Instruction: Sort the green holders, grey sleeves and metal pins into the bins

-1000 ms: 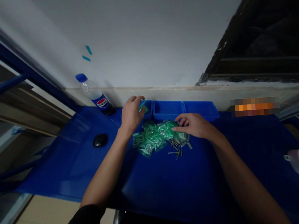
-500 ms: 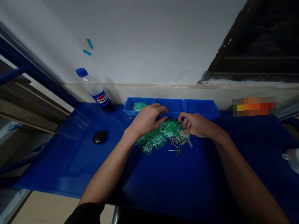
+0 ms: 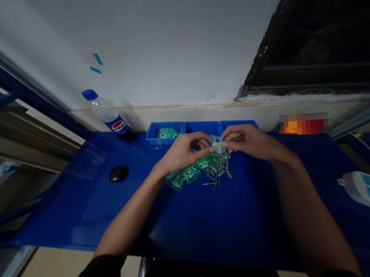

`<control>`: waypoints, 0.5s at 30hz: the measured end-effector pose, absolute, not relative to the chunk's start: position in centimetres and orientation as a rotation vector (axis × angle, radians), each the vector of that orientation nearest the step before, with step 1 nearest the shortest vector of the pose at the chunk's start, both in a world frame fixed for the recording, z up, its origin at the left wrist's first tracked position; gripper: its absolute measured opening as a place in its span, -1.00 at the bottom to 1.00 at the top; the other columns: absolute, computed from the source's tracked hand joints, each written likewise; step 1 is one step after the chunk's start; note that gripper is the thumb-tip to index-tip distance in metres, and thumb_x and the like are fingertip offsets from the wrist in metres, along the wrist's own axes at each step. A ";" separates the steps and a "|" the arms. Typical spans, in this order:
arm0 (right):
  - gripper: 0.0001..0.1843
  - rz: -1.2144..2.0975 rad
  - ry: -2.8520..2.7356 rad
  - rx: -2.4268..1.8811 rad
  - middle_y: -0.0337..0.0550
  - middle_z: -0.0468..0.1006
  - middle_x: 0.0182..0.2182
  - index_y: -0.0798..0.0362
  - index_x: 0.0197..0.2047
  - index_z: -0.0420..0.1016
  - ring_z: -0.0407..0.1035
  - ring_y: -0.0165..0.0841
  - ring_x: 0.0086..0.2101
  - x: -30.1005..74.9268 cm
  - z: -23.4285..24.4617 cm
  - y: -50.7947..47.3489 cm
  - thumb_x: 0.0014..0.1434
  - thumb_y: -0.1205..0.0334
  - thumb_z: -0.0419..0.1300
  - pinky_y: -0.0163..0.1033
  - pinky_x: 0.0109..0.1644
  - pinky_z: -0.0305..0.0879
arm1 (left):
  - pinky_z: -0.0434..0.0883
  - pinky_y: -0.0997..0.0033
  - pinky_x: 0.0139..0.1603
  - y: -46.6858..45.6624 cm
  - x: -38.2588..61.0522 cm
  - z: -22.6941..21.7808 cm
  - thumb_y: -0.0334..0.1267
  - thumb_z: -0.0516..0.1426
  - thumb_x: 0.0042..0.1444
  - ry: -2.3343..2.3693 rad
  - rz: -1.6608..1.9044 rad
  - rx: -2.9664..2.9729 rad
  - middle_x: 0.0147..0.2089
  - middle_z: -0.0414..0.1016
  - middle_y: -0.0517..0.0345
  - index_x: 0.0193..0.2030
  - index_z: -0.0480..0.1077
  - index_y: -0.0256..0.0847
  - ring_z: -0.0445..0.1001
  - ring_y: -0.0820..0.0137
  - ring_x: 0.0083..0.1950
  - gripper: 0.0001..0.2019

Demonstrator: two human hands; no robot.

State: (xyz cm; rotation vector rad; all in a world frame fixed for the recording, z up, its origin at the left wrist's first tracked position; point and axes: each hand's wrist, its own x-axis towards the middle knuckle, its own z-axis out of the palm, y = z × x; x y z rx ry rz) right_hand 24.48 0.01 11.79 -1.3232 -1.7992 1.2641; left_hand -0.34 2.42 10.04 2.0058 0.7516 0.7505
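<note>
Between my two hands is a small clear plastic bag [image 3: 217, 146], raised a little over the pile. My left hand [image 3: 190, 148] pinches its left side between thumb and fingers. On the other side, my right hand [image 3: 247, 140] grips the bag's edge with thumb and fingertips. Below lie several green-tinted plastic bags [image 3: 190, 172] with small metal parts inside. Loose thin metal pins [image 3: 211, 179] and short grey metal cylinders [image 3: 228, 173] are scattered beside them on the blue table [image 3: 197, 218]. My hands partly cover the pile and what the bag contains.
Three joined blue bins stand along the wall; the left bin [image 3: 150, 136] holds green-tinted bags. A cola bottle [image 3: 117, 124] and a black mouse [image 3: 118, 173] are at left. A white power strip [image 3: 368, 191] lies at right, a blurred orange-red object [image 3: 307, 125] behind it.
My hands have come together over the pile and now hold a clear bag between them. More grey cylinders show beneath. The whole view has shifted slightly.
</note>
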 end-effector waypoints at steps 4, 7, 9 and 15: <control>-0.68 1.311 -1.724 -1.309 -0.24 0.62 -0.50 -0.06 -0.20 0.52 0.53 -0.27 -0.43 24.4 11.8 0.1 0.10 -0.03 0.45 -0.11 -0.24 0.46 | 0.51 0.38 -0.21 2.1 0.3 9.5 -0.14 0.32 0.20 0.767 0.792 1.816 -0.31 0.61 0.11 -0.11 0.52 -0.26 0.55 0.42 -0.32 -0.76; -0.66 1.312 -1.712 -1.315 -0.24 0.63 -0.50 -0.07 -0.17 0.50 0.55 -0.26 -0.42 24.5 11.7 0.0 0.11 -0.03 0.45 -0.11 -0.24 0.46 | 0.47 0.43 -0.33 2.2 0.6 9.2 -0.15 0.37 0.12 0.763 0.793 1.684 -0.34 0.61 0.12 -0.12 0.53 -0.25 0.52 0.45 -0.38 -0.73; -0.64 1.314 -1.696 -1.305 -0.25 0.63 -0.49 -0.06 -0.17 0.49 0.55 -0.26 -0.42 24.5 11.7 0.0 0.09 -0.03 0.47 -0.12 -0.25 0.46 | 0.45 0.45 -0.37 2.2 0.8 9.1 -0.17 0.39 0.08 0.769 0.789 1.633 -0.36 0.61 0.13 -0.11 0.54 -0.25 0.51 0.45 -0.40 -0.71; -0.58 1.329 -1.638 -1.227 -0.24 0.63 -0.49 -0.03 -0.15 0.44 0.52 -0.31 -0.43 23.7 11.0 0.4 0.09 -0.04 0.48 -0.14 -0.23 0.46 | 0.53 0.43 -0.29 2.3 0.5 9.6 -0.20 0.37 0.09 0.837 0.883 1.694 -0.27 0.66 0.05 -0.09 0.57 -0.28 0.58 0.41 -0.33 -0.71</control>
